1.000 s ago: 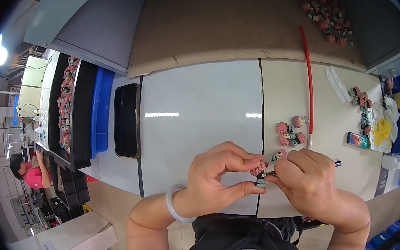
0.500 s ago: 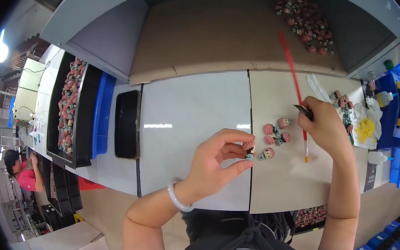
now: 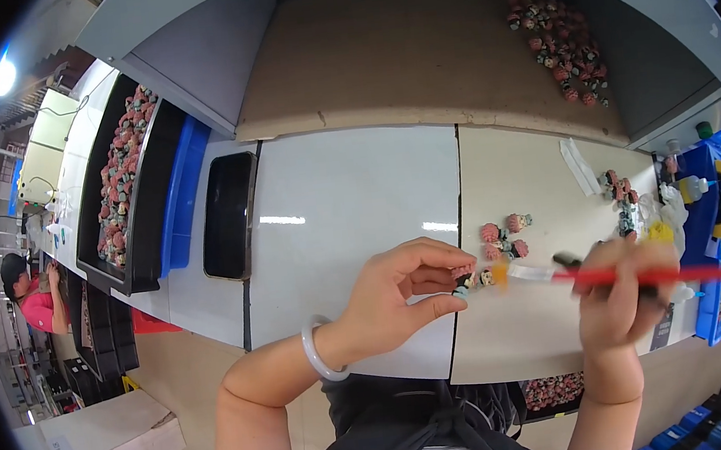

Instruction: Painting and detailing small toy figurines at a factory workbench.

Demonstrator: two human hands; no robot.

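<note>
My left hand (image 3: 399, 296) is closed in a pinch on a small figurine (image 3: 465, 281) with pink hair. In my right hand (image 3: 621, 299) is a red-handled paintbrush (image 3: 550, 273), smeared by motion and lying nearly level. Its orange-tipped bristles point at the held figurine; whether they touch another figurine behind it I cannot tell. A dark slim tool (image 3: 568, 260) also sticks out of my right hand, its kind unclear. Several loose figurines (image 3: 519, 249) lie on the table just beyond the brush.
A phone (image 3: 230, 217) lies left of centre, beside a black tray (image 3: 147, 203) heaped with figurines. More figurines (image 3: 559, 41) sit on the brown shelf at the back right. At right are a strip of white paper (image 3: 580, 168), plastic bottles and a blue bin (image 3: 705, 228). Another person (image 3: 39, 303) works far left.
My right hand has moved down and slightly right, swinging the brush from upright to nearly level, with its bristles now toward the figurine. My left hand still holds the figurine, shifted slightly right.
</note>
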